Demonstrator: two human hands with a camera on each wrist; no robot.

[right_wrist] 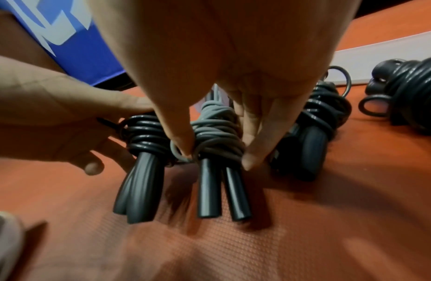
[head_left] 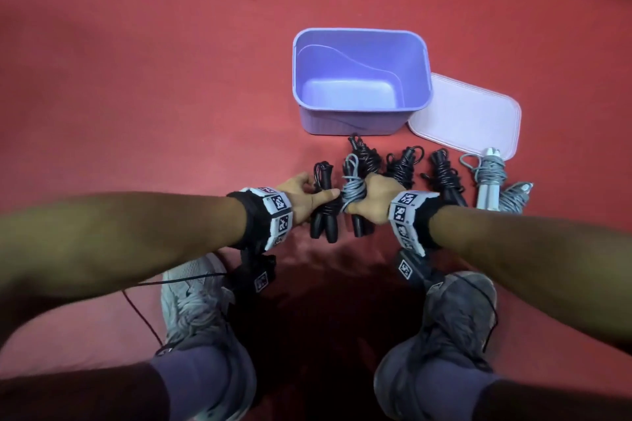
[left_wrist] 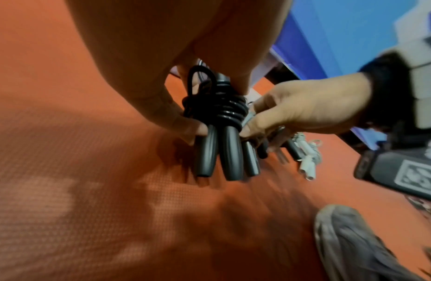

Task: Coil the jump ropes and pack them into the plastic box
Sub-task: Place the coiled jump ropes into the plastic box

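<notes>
From the head view, I see my left hand (head_left: 301, 196) curled round a black-corded bundle (head_left: 323, 205) and my right hand (head_left: 371, 198) curled round a grey-corded bundle (head_left: 354, 195). Both bundles sit side by side on the red mat (head_left: 154, 96), just nearer me than the purple plastic box (head_left: 362, 120). The box is open and I see nothing inside it. Its lid (head_left: 468, 113) lies flat against the box's right side. To the right of my hands the row goes on with more black coiled ropes (head_left: 444, 178) and then a white-handled rope (head_left: 489, 178) near the lid's near edge. I judge the coiling finished or nearly so, and all the packing left to do.

From the left wrist view, my thumb and fingers (left_wrist: 185, 123) pinch the black coil where the cord wraps tightly around two smooth dark handles. Those handles splay out below the wrap.

From the right wrist view, my fingertips (right_wrist: 251, 159) clamp the grey cord wound over two slim black handles. The wrap looks looser and more tangled than its black neighbour's, and one small loop pokes out at the left. I'd guess it could slip during the lift.
</notes>
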